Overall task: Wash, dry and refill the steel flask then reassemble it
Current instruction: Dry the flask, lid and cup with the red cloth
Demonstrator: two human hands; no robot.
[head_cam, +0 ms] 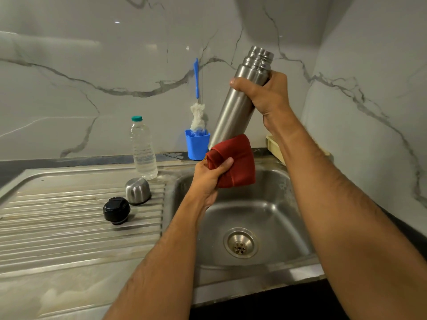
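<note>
Two hands work over the sink (272, 211): right hand (265, 95) wraps the tilted flask (233, 112), left hand (208, 179) pinches a red cloth (233, 162) at its base; best to rotate the flask while wiping upward.

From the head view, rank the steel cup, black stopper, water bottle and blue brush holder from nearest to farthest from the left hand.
From the left hand:
1. Blue brush holder, just behind it.
2. Water bottle and steel cup, to its left, too close to call.
3. Black stopper, farthest left on the drainboard.
</note>
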